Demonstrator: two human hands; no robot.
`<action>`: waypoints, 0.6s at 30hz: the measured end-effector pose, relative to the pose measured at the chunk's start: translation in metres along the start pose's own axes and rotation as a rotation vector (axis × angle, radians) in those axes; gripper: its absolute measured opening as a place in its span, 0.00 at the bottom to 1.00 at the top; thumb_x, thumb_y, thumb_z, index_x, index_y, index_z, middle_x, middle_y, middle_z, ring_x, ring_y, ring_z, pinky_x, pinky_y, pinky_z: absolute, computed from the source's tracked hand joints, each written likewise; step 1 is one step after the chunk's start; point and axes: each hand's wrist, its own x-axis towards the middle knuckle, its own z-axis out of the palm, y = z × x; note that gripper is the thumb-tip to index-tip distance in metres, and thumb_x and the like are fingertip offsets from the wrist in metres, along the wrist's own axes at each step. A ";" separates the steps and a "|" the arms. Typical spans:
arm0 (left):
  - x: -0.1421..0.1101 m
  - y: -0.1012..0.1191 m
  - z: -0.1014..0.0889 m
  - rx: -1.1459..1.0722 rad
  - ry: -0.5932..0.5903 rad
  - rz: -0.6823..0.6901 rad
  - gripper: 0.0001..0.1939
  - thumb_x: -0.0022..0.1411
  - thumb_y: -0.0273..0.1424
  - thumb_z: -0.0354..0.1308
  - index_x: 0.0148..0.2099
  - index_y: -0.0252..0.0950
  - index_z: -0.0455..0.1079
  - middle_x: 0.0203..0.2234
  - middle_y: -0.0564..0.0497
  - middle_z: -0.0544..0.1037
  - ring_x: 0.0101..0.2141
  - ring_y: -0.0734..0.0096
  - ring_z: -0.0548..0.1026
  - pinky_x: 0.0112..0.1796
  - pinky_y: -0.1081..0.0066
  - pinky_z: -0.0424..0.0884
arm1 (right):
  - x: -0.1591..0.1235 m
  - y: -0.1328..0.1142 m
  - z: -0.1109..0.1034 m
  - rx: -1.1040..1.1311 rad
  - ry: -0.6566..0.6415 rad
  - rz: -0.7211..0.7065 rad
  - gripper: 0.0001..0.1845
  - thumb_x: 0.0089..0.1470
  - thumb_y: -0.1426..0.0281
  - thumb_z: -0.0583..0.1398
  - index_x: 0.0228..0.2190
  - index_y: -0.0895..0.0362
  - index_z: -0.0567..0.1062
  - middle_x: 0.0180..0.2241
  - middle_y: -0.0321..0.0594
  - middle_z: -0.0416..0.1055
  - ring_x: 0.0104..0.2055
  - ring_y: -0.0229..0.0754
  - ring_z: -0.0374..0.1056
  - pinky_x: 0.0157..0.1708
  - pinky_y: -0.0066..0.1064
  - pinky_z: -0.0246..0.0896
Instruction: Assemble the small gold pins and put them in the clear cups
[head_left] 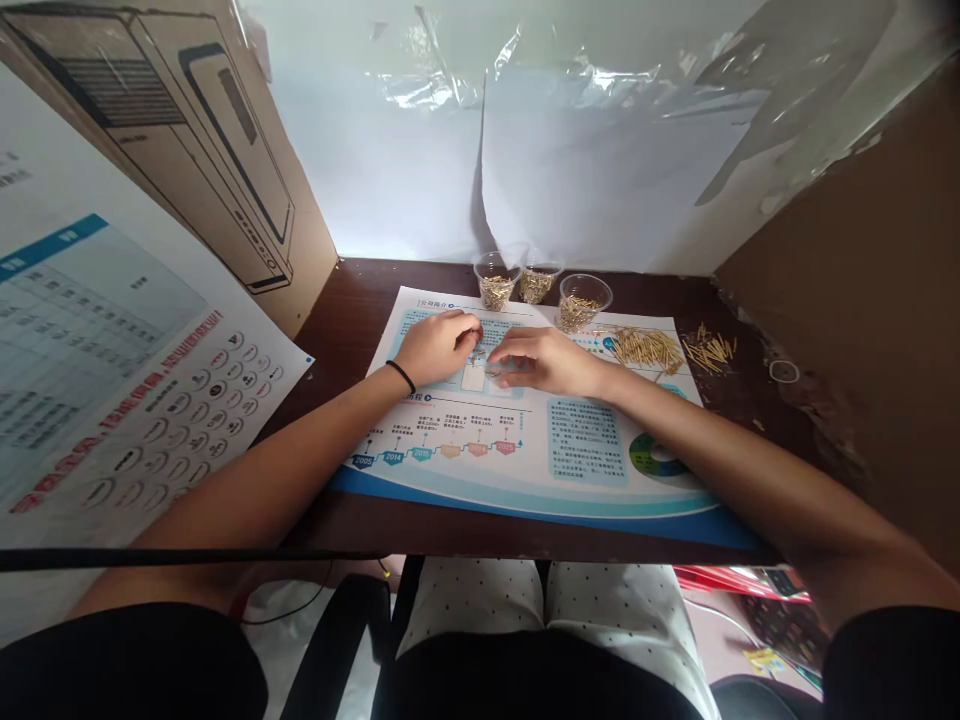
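Observation:
My left hand [439, 345] rests curled on a printed poster [525, 455] spread over a dark desk, a black band around its wrist. My right hand [541, 360] lies just to its right, fingers bent and pinched toward the left hand. Between the two hands sits a small pale rectangular piece [473, 377] with tiny brass bits beside it. What the fingertips pinch is too small to make out. A heap of thin brass pins [646, 347] lies right of my right hand.
Three clear plastic cups [496, 281] [538, 282] [581, 301] holding brass parts stand behind the hands. More loose pins [709, 350] lie on the desk [352, 320] at right. A cardboard box [187, 130] leans at left, a cardboard wall [862, 330] at right.

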 end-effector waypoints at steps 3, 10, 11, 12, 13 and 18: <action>0.000 0.000 0.000 0.001 0.000 -0.007 0.10 0.62 0.27 0.50 0.35 0.36 0.73 0.34 0.50 0.78 0.32 0.68 0.73 0.34 0.67 0.66 | 0.008 -0.001 0.000 0.052 0.009 0.015 0.07 0.54 0.69 0.64 0.36 0.58 0.78 0.36 0.42 0.74 0.34 0.37 0.67 0.35 0.32 0.60; 0.001 -0.003 0.000 0.022 -0.003 -0.004 0.10 0.61 0.26 0.50 0.36 0.36 0.73 0.34 0.49 0.78 0.33 0.67 0.73 0.33 0.68 0.66 | 0.020 -0.011 0.004 0.001 -0.035 0.027 0.07 0.57 0.74 0.59 0.28 0.59 0.76 0.33 0.40 0.72 0.33 0.36 0.66 0.35 0.31 0.59; 0.001 -0.003 0.000 0.030 -0.004 -0.005 0.09 0.61 0.26 0.50 0.36 0.36 0.73 0.34 0.48 0.78 0.34 0.66 0.73 0.33 0.67 0.66 | 0.022 -0.013 0.005 -0.051 -0.051 0.040 0.08 0.58 0.75 0.57 0.28 0.60 0.75 0.34 0.41 0.72 0.33 0.36 0.66 0.36 0.31 0.59; 0.001 -0.003 0.000 0.037 -0.003 -0.005 0.09 0.61 0.26 0.50 0.36 0.36 0.73 0.34 0.48 0.78 0.34 0.65 0.73 0.33 0.67 0.66 | 0.023 -0.016 0.006 -0.118 -0.073 0.058 0.08 0.59 0.75 0.56 0.30 0.61 0.75 0.35 0.43 0.71 0.35 0.38 0.65 0.36 0.32 0.59; 0.001 -0.003 0.000 0.043 -0.005 -0.002 0.09 0.61 0.26 0.50 0.37 0.36 0.73 0.34 0.48 0.78 0.34 0.64 0.73 0.33 0.67 0.66 | 0.024 -0.019 0.007 -0.197 -0.095 0.078 0.08 0.60 0.75 0.55 0.32 0.62 0.75 0.37 0.45 0.71 0.36 0.40 0.65 0.36 0.33 0.59; 0.001 -0.003 -0.001 0.053 -0.013 0.018 0.11 0.62 0.28 0.49 0.38 0.35 0.73 0.35 0.46 0.78 0.34 0.63 0.73 0.34 0.65 0.66 | 0.024 -0.030 0.014 -0.530 -0.163 0.099 0.12 0.64 0.76 0.49 0.42 0.65 0.71 0.44 0.53 0.68 0.43 0.47 0.62 0.34 0.35 0.56</action>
